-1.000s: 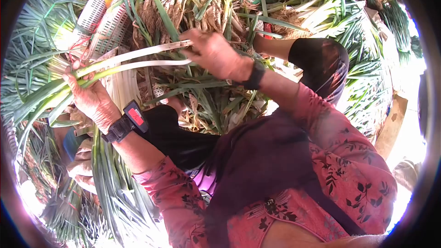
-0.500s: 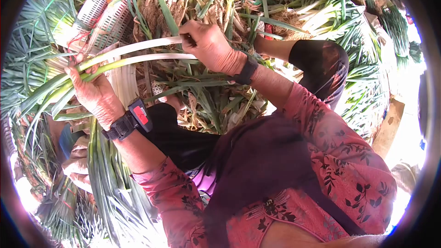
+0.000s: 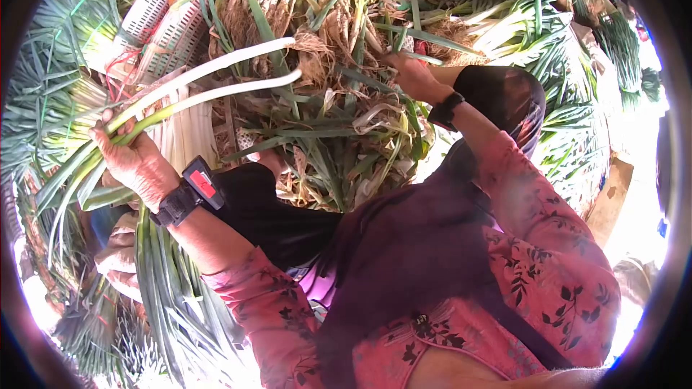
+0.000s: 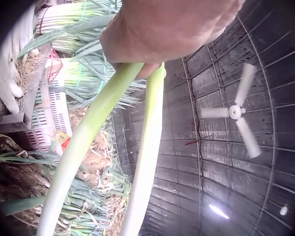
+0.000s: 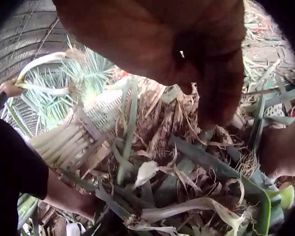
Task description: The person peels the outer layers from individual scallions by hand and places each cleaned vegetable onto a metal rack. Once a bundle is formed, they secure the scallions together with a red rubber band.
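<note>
Two leeks [image 3: 216, 65] lie gripped in the fingers of my left hand [image 3: 140, 162], white ends slanting away rightward; whether my right hand [image 3: 418, 78] grips anything, I can't tell.

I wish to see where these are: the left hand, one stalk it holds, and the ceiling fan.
Left hand [image 3: 142, 164]: head view, middle of the hand.
Stalk [image 4: 83, 139]: left wrist view, on its pale shaft.
Ceiling fan [image 4: 235, 112]: left wrist view, on its central hub.

There are two raised leeks [image 3: 231, 91], two wristbands [image 3: 179, 204], two sleeves [image 3: 562, 266], one apron [image 3: 404, 245], one ceiling fan [image 4: 235, 112] with three blades [image 4: 244, 84], and one lit lamp [image 4: 219, 211]. The bundled leeks [image 4: 78, 76] are too many to count; whether one crate [image 3: 176, 39] or two is unclear.
</note>
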Demonstrator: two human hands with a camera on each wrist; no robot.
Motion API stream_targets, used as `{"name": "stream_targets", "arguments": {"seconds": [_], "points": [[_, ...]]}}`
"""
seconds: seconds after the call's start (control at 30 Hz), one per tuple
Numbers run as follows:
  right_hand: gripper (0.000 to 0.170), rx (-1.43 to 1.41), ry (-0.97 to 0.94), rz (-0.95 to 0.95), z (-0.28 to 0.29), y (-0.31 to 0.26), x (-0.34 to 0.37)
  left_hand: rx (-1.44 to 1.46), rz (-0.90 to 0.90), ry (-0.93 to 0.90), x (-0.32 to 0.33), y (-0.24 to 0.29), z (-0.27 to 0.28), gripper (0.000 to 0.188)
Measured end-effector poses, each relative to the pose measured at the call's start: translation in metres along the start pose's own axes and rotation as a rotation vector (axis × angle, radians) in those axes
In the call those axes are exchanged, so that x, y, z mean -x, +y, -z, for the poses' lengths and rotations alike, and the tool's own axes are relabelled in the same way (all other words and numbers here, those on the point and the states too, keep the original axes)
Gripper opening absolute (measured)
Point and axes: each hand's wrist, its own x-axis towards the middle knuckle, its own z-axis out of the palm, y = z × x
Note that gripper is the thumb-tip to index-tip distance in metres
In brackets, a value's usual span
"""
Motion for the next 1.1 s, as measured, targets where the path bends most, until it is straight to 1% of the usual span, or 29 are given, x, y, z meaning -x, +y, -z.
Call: {"name": "stream_targets", "arguments": {"seconds": [0.03,0.07,0.1,0.13,0.2,0.23,0.27,0.3,0.33,0.37,0.47,0.5,0.6,0.67,0.7,0.77,0.8,0.87,0.9,0.97,1.0,1.03,1.07,1.1], "points": [[0.025,0.000,0.002,-0.008,0.014,-0.017,-0.004,-0.034,-0.034,0.088,-0.002,-0.003,0.002,0.024],[0.022,-0.104,-0.032,-0.111,0.037,-0.047,-0.021,-0.064,-0.070,0.170,-0.005,-0.008,0.000,0.024],[0.020,-0.209,-0.066,-0.211,0.050,-0.071,-0.038,-0.057,-0.048,0.122,-0.002,-0.008,-0.002,0.024],[0.017,-0.251,0.069,-0.072,0.048,-0.083,-0.049,-0.057,-0.045,0.113,-0.001,-0.011,-0.006,0.024],[0.016,-0.262,0.196,0.121,0.060,-0.128,-0.075,-0.108,-0.072,0.172,0.002,-0.015,-0.012,0.025],[0.021,-0.244,0.229,0.170,0.054,-0.143,-0.084,-0.093,-0.055,0.168,0.009,-0.017,-0.024,0.025],[0.024,-0.242,0.189,0.169,0.055,-0.158,-0.092,-0.096,-0.053,0.167,0.015,-0.021,-0.031,0.025],[0.024,-0.209,0.219,0.205,0.052,-0.167,-0.097,-0.096,-0.048,0.206,0.020,-0.024,-0.035,0.025],[0.024,-0.175,0.251,0.243,0.051,-0.172,-0.102,-0.093,-0.046,0.245,0.021,-0.025,-0.038,0.025],[0.024,-0.174,0.253,0.247,0.049,-0.171,-0.105,-0.078,0.000,0.150,0.019,-0.026,-0.029,0.025],[0.022,-0.179,0.192,0.245,0.042,-0.166,-0.109,-0.089,0.007,0.196,0.019,-0.029,-0.034,0.025],[0.022,-0.168,0.192,0.248,0.042,-0.164,-0.107,-0.104,0.043,0.154,0.019,-0.027,-0.032,0.024],[0.021,-0.156,0.221,0.265,0.041,-0.161,-0.105,-0.087,0.098,0.118,0.018,-0.026,-0.031,0.024],[0.020,-0.088,0.259,0.310,0.036,-0.159,-0.105,-0.083,0.106,0.141,0.020,-0.025,-0.034,0.024],[0.020,-0.088,0.257,0.313,0.036,-0.159,-0.104,-0.099,0.105,0.160,0.019,-0.026,-0.033,0.024],[0.020,0.039,0.231,0.338,0.038,-0.161,-0.101,-0.112,0.099,0.182,0.016,-0.025,-0.030,0.025],[0.020,0.040,0.230,0.342,0.040,-0.162,-0.099,-0.113,0.100,0.207,0.014,-0.024,-0.028,0.024],[0.020,0.025,0.280,0.435,0.044,-0.164,-0.097,-0.113,0.100,0.233,0.012,-0.025,-0.023,0.024],[0.020,0.025,0.280,0.438,0.046,-0.165,-0.095,-0.117,0.084,0.248,0.013,-0.025,-0.022,0.024],[0.019,-0.111,0.229,0.480,0.051,-0.165,-0.089,-0.121,0.063,0.262,0.013,-0.024,-0.020,0.024],[0.019,-0.113,0.230,0.481,0.052,-0.164,-0.085,-0.126,0.059,0.339,0.009,-0.023,-0.018,0.024],[0.022,-0.134,0.204,0.531,0.053,-0.163,-0.079,-0.133,0.057,0.415,0.006,-0.021,-0.016,0.024],[0.025,-0.154,0.179,0.580,0.054,-0.159,-0.073,-0.136,0.058,0.410,0.005,-0.019,-0.013,0.024],[0.027,-0.139,0.112,0.553,0.043,-0.140,-0.067,-0.156,0.042,0.394,0.003,-0.015,-0.007,0.024]]}}
